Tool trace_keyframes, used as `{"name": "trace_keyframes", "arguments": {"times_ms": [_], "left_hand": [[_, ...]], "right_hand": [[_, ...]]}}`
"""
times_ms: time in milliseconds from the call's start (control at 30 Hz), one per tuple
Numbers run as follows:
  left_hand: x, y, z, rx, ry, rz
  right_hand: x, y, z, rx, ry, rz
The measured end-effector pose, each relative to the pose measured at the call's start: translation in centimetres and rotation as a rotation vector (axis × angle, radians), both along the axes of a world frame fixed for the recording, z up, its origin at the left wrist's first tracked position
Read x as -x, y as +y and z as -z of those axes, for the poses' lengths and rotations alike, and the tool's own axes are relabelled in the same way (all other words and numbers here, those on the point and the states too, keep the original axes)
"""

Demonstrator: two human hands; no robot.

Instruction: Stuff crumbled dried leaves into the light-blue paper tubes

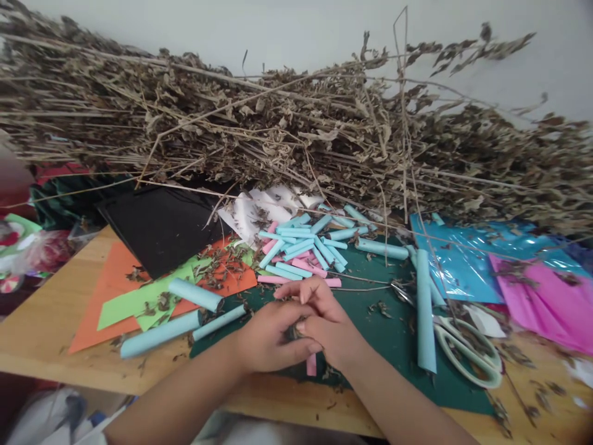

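pale wall (139, 18) stands behind your work, and before it lies a wide heap of dried stems and leaves (278, 127), which takes the whole back of the wooden table (41, 343). on this table, in front of you, a dark green mat (370, 349) is placed. your left hand (278, 337) and your right hand (331, 321) are together above the front part of the mat, touching each other, with the fingers bent. between them a small bit of dried leaf (294, 332) is seen, but your fingers hide most of it, so i cannot tell which hand grips it. just below your hands a pink paper piece (311, 364) comes out. behind your hands there is a pile of short light-blue paper tubes (296, 233), with some pink tubes (311, 267) among them. to the left, larger blue rolls (160, 334) lie near green paper strips (123, 307), an orange sheet (95, 318) and a black sheet (162, 232). to the right, one long blue roll (426, 315) lies just beside the scissors (493, 364), and farther are a shiny blue packet (467, 262) and a bright pink sheet (546, 306). crumbs of leaf are scattered on many places.
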State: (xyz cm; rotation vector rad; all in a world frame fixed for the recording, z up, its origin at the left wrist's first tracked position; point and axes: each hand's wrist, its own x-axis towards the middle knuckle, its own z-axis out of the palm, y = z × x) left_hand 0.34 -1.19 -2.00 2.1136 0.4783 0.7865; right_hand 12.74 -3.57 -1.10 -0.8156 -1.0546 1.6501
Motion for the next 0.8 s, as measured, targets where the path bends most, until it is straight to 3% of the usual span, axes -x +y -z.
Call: {"name": "trace_keyframes", "arguments": {"times_ms": [233, 400, 600, 800], "left_hand": [[1.3, 0.8, -1.5, -0.268, 0.273, -0.082], [1.9, 1.6, -1.7, -0.174, 0.209, 0.022], [1.9, 2.1, -1.4, -0.105, -0.081, 0.041], [2.5, 2.5, -2.2, 0.063, -0.041, 0.075]], "right_hand": [[0.2, -0.3, 0.0, -0.1, -0.083, 0.044], [0.4, -0.3, 0.4, -0.131, -0.048, 0.064], [0.3, -0.2, 1.3, -0.063, 0.216, 0.011], [0.1, -0.1, 1.6, -0.08, 0.294, 0.017]]}}
